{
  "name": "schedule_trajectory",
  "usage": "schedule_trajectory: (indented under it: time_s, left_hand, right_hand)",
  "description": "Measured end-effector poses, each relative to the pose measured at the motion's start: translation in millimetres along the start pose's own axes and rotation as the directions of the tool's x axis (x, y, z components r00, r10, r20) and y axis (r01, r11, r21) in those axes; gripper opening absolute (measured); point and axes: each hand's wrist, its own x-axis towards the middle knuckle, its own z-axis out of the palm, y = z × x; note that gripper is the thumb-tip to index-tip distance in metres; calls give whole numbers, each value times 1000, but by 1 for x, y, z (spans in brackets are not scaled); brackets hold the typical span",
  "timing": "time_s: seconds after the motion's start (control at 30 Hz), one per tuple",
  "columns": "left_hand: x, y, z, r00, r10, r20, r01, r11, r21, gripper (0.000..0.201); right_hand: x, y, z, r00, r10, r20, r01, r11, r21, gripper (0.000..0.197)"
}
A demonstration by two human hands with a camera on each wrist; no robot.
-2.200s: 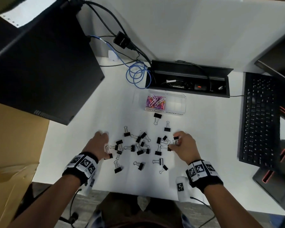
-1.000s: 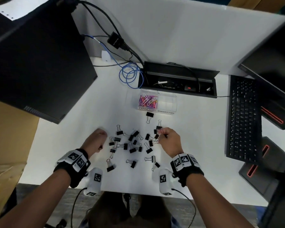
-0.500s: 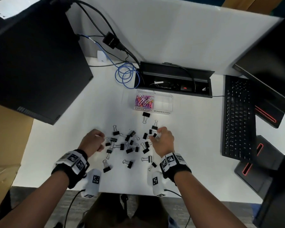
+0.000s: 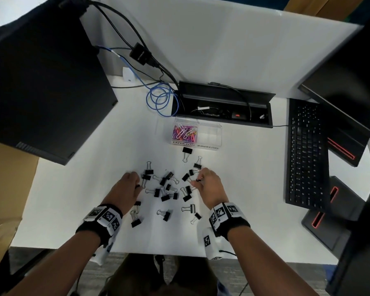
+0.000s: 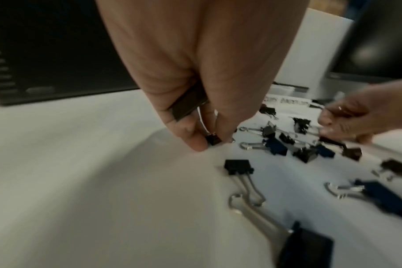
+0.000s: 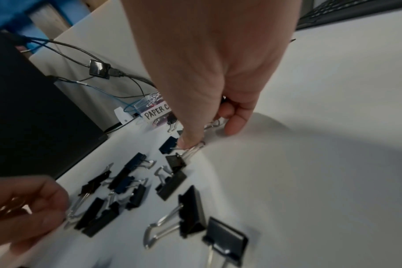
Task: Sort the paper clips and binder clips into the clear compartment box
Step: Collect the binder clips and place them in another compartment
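My left hand (image 4: 126,189) was curled around binder clips, a small black one (image 5: 212,140) pinched at its fingertips just above the white surface (image 4: 77,189) and another tucked in the palm. My right hand (image 4: 209,186) pinched the wire handles of a clip (image 6: 176,162); it seemed to hold more, though blur hid them. Between them lay the scattered binder clips (image 4: 167,189). Farther off stood the clear compartment box (image 4: 209,135): coloured paper clips (image 4: 184,132) in its left compartment, the right one bare. Beyond it sat a black cable tray (image 4: 222,103).
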Motion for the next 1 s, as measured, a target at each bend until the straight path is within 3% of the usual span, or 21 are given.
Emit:
schedule_trajectory:
  time_s: [0.07,0.2,0.33,0.4,0.47,0.57,0.67,0.7,0.77,0.83,0.87,0.9,0.97,1.0]
  left_hand:
    - [1,2,0,998,54,35,-57,996,68,20]
    - [5,3,-2,988,144,63,-154,971,185,13]
    - [8,9,-11,999,-6,-51,1,995,-99,8]
    - [9,11,-16,985,-169,-31,151,937,-314,6]
    - [10,12,-21,937,-338,84,323,754,-571,9]
    - [14,11,-26,850,-473,230,452,432,-781,19]
    - [14,13,-34,801,-494,338,451,127,-883,20]
    - [12,15,-37,803,-480,352,435,69,-898,20]
    - [11,18,-42,819,-451,354,419,50,-907,21]
    - [13,21,-42,827,-453,334,432,130,-893,23]
    - [17,21,-40,825,-464,321,454,207,-867,23]
    - [20,22,-38,824,-476,306,481,306,-821,22]
    - [26,23,-32,849,-478,224,498,584,-641,19]
    - [27,24,-29,885,-439,154,453,738,-499,22]
  right_hand:
    - [2,1,-4,1000,18,20,-17,1000,-8,22]
    - [2,-1,-9,997,70,33,-73,995,72,24]
    - [-1,-12,-14,975,218,47,-221,924,313,26]
    - [-2,-18,-17,946,301,117,-315,784,535,20]
    - [-3,-22,-20,900,371,230,-409,533,741,14]
    - [-6,-25,-28,840,383,384,-463,136,876,11]
    - [-8,-20,-34,829,295,475,-485,-45,873,24]
    - [-10,-18,-35,824,270,498,-495,-85,865,31]
    - [-12,-18,-37,823,241,514,-499,-123,858,33]
    - [-14,-21,-39,838,249,485,-494,-29,869,21]
    - [-13,-22,-38,850,271,453,-494,108,863,13]
    - [-13,-22,-37,868,294,401,-482,304,822,11]
    - [-10,-21,-30,928,281,244,-372,688,623,10]
    - [-8,-20,-26,957,233,173,-289,807,514,13]
